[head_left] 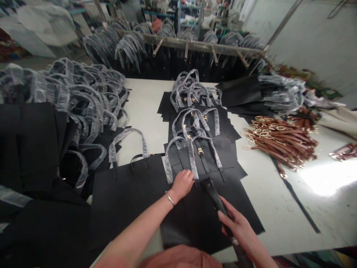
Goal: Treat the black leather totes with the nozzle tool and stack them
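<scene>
Black-on-black surfaces blur edges between stacked bags; right hand's lower fingers hidden behind strap. Brown straps (280,140) with gold hardware heaped right, well apart on white table (145,111). Wrapped-handle bag pile (69,100) crowds left; second black bag (125,193) lies just beside. Left hand (182,183), fingers loosely curled, presses top edge of nearest black bag (200,219), table centre. Right hand (237,225) closed around black strap (213,193) lying over bag.

bag panels (200,149) lie mid-table (145,108); wrapped bags (78,96) heaped left, buckled straps (279,139) piled right.
</scene>
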A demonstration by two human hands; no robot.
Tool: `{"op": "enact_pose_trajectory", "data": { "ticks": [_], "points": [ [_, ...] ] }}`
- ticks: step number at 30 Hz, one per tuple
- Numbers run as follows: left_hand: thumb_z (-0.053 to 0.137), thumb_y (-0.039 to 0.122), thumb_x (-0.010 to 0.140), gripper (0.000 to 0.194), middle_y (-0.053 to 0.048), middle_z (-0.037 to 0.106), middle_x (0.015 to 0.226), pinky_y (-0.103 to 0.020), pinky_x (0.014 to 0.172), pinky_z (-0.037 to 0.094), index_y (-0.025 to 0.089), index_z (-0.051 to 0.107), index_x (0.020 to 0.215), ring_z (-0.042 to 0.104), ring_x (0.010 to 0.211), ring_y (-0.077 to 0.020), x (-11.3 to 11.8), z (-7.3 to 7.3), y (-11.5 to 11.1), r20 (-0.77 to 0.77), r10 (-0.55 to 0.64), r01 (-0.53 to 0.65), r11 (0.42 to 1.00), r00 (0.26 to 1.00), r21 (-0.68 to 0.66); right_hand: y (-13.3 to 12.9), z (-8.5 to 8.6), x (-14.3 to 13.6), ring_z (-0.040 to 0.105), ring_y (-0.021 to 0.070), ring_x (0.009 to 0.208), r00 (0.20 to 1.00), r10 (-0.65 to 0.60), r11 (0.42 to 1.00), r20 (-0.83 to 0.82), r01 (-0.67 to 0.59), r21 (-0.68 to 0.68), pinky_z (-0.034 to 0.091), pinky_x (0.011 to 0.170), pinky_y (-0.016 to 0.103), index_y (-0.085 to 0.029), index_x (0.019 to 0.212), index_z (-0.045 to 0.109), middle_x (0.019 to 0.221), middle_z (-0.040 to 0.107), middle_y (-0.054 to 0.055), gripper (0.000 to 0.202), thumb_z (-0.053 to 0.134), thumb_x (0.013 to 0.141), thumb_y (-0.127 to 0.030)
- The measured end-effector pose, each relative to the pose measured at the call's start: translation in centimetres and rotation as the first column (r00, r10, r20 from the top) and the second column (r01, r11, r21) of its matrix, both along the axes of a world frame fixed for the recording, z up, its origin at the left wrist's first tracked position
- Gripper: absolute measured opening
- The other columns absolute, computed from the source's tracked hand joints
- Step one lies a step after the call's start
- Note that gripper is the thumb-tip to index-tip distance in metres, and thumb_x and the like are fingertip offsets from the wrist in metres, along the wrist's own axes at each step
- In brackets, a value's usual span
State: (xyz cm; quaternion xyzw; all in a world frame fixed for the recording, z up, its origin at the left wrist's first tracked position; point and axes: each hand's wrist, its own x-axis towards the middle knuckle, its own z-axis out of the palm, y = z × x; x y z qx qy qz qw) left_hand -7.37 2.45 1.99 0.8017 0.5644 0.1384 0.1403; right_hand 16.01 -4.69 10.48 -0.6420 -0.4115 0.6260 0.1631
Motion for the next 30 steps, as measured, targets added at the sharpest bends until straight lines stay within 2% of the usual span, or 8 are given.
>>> {"op": "enact_pose_trajectory", "data": {
  "ticks": [3, 7, 12, 20, 26, 30],
  "points": [
    [0.049, 0.014, 0.093, 0.011, -0.009, 0.06, 0.091, -0.034, 0.077, 0.047, 0.016, 0.06, 0.092, 0.054, 0.091, -0.0235, 0.0, -0.8, 1.7, -0.101, -0.154, 0.153, 0.988, 0.983, -0.019, 0.3, -0.1, 0.0, 0.054, 0.0106, 0.049, 1.0, -0.017, 1.0, 0.014, 0.017, -0.023, 0.044, 0.047, 0.024, -0.024, 0.145, 0.039, 0.071, 0.057, -0.005, 0.073, 0.062, 0.081, -0.05],
    [0.046, 0.008, 0.092, 0.017, -0.01, 0.06, 0.092, -0.033, 0.073, 0.046, 0.016, 0.061, 0.091, 0.053, 0.092, -0.0237, 0.2, -1.7, 2.5, -0.102, -0.201, 0.198, 0.98, 0.974, -0.032, 0.5, -0.6, -0.2, 0.055, 0.0107, 0.047, 1.0, -0.008, 0.998, 0.014, 0.009, -0.061, 0.043, 0.045, 0.023, -0.027, 0.144, 0.039, 0.069, 0.056, -0.006, 0.072, 0.062, 0.08, -0.05],
    [0.044, 0.006, 0.091, 0.018, -0.01, 0.058, 0.094, -0.034, 0.073, 0.046, 0.015, 0.059, 0.093, 0.052, 0.092, -0.0243, 0.5, -2.4, 3.0, -0.097, -0.172, 0.169, 0.985, 0.98, -0.038, 0.9, -1.1, -0.8, 0.055, 0.01, 0.046, 1.0, -0.012, 0.997, -0.025, 0.01, -0.077, 0.042, 0.044, 0.023, -0.024, 0.143, 0.042, 0.069, 0.057, -0.006, 0.07, 0.062, 0.081, -0.048],
    [0.043, 0.005, 0.091, 0.019, -0.008, 0.056, 0.093, -0.035, 0.081, 0.046, 0.017, 0.058, 0.092, 0.051, 0.089, -0.0223, 0.2, -3.5, 3.2, -0.042, -0.145, 0.144, 0.989, 0.989, -0.028, 3.0, -0.6, -2.3, 0.056, 0.0098, 0.044, 0.995, -0.086, 0.988, -0.059, 0.077, -0.136, 0.042, 0.043, 0.023, -0.022, 0.144, 0.038, 0.068, 0.057, -0.006, 0.073, 0.063, 0.08, -0.045],
    [0.041, 0.009, 0.093, 0.019, -0.007, 0.055, 0.09, -0.035, 0.083, 0.046, 0.017, 0.058, 0.09, 0.051, 0.088, -0.021, 0.2, -3.8, 3.0, 0.017, -0.12, 0.121, 0.992, 0.993, -0.031, 2.9, -0.7, -2.1, 0.056, 0.0103, 0.044, 0.999, -0.042, 0.991, -0.032, 0.037, -0.132, 0.042, 0.042, 0.023, -0.024, 0.143, 0.042, 0.067, 0.056, -0.006, 0.071, 0.063, 0.08, -0.045],
    [0.042, 0.008, 0.093, 0.02, -0.007, 0.057, 0.09, -0.035, 0.083, 0.047, 0.018, 0.059, 0.09, 0.053, 0.088, -0.0203, 0.3, -3.8, 3.1, 0.084, -0.09, 0.094, 0.994, 0.992, -0.048, 3.3, -0.7, -2.6, 0.055, 0.0103, 0.046, 0.996, -0.09, 0.996, 0.024, 0.09, -0.026, 0.042, 0.042, 0.023, -0.022, 0.14, 0.046, 0.071, 0.059, -0.004, 0.069, 0.065, 0.078, -0.046]
  ]
}}
